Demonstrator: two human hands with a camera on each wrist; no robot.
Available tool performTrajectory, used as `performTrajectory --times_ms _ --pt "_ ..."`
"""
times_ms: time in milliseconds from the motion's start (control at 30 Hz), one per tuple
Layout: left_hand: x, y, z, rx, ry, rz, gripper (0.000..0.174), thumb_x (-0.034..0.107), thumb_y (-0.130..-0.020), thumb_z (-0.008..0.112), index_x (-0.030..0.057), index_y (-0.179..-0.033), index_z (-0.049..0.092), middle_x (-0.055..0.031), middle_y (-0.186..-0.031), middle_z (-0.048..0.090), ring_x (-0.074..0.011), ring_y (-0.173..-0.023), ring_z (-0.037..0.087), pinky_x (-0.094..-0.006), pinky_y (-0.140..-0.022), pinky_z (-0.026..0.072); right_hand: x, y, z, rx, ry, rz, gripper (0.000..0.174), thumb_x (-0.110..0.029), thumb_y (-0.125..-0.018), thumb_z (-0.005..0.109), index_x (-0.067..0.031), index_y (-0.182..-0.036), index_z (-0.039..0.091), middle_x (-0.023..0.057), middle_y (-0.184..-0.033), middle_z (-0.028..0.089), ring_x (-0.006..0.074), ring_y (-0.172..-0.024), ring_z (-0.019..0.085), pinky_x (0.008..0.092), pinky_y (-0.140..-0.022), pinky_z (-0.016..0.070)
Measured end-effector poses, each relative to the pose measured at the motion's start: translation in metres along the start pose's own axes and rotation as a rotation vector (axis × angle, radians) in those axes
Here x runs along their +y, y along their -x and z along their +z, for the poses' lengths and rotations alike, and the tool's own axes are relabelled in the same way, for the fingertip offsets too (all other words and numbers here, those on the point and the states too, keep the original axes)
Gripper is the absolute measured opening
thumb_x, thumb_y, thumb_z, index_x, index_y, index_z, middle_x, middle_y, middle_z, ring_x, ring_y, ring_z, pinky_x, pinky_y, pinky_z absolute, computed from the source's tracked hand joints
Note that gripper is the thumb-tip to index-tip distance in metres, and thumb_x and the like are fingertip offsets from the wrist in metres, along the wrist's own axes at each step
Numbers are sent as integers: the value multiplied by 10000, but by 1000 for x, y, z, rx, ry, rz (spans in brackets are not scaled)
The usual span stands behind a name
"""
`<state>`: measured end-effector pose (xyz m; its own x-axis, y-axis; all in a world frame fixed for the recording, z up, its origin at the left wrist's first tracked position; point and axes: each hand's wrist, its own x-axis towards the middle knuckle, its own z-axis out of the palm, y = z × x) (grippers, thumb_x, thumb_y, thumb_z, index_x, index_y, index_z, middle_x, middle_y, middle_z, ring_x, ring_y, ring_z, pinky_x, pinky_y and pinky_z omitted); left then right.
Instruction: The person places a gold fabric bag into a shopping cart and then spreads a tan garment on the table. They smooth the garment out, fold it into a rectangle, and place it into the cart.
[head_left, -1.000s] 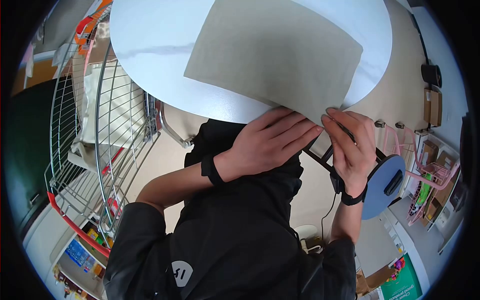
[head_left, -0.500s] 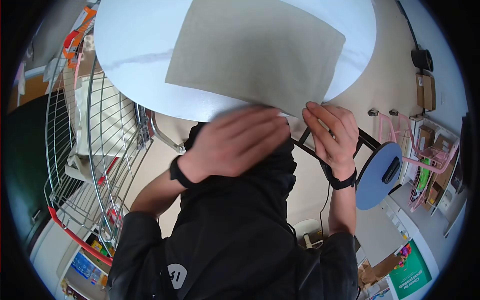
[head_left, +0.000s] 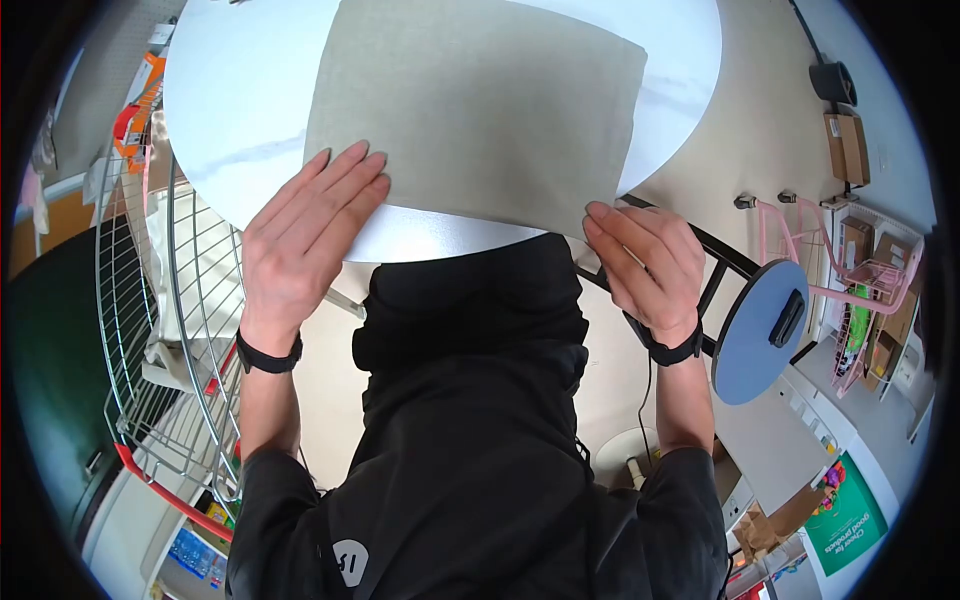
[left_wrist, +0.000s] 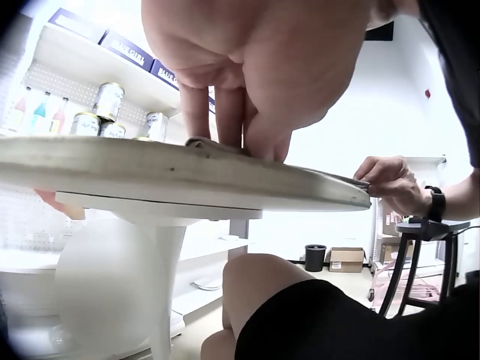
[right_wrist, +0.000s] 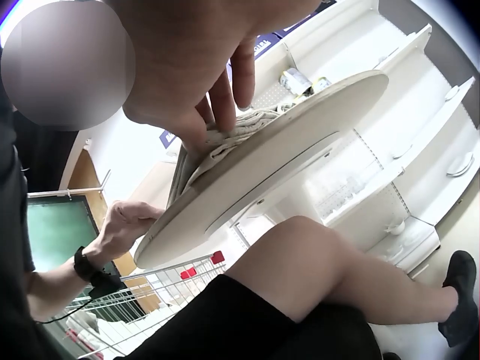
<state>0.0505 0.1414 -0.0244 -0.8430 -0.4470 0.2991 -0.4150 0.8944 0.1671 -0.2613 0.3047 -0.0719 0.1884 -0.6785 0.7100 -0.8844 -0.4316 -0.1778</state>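
A grey-beige cloth (head_left: 470, 110) lies spread on the round white table (head_left: 225, 110); layered fabric edges show in the right wrist view. My left hand (head_left: 300, 235) rests its straight fingers on the cloth's near left corner, the thumb hidden from above. From the left wrist view, those fingers (left_wrist: 229, 112) point down onto the cloth beside the table's rim. At the near right corner, which reaches past the table edge, my right hand (head_left: 650, 260) pinches the cloth between thumb and fingers.
A wire shopping cart (head_left: 190, 300) with red handles and pale fabric inside stands close on the left. To the right is a stool with a round blue-grey seat (head_left: 745, 350). Beyond it are a pink wire basket (head_left: 885, 265) and cardboard boxes (head_left: 848, 150).
My left hand has swept leftward along the cloth's near edge, from beside the right hand to the near left corner. The right hand keeps hold of its corner.
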Motion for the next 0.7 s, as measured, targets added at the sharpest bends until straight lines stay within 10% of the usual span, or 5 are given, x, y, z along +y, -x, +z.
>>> performTrajectory --times_ms 433,700 --pt "-15 16 -10 29 -95 -46 312 30 -674 746 35 -986 755 -62 -1021 676 -277 -983 693 -394 -853 580 -5 -1 5 -154 -13 52 141 -36 -814 849 -84 -930 785 45 -1127 813 239 -1153 754 398 -1028 581" --pt "-23 22 -4 18 -79 35 275 25 -683 770 58 -955 745 -51 -1026 675 -273 -994 694 -407 -881 599 -1 3 11 -88 -94 60 139 -36 -826 868 -78 -926 781 52 -1098 821 255 -1101 776 377 -943 623"
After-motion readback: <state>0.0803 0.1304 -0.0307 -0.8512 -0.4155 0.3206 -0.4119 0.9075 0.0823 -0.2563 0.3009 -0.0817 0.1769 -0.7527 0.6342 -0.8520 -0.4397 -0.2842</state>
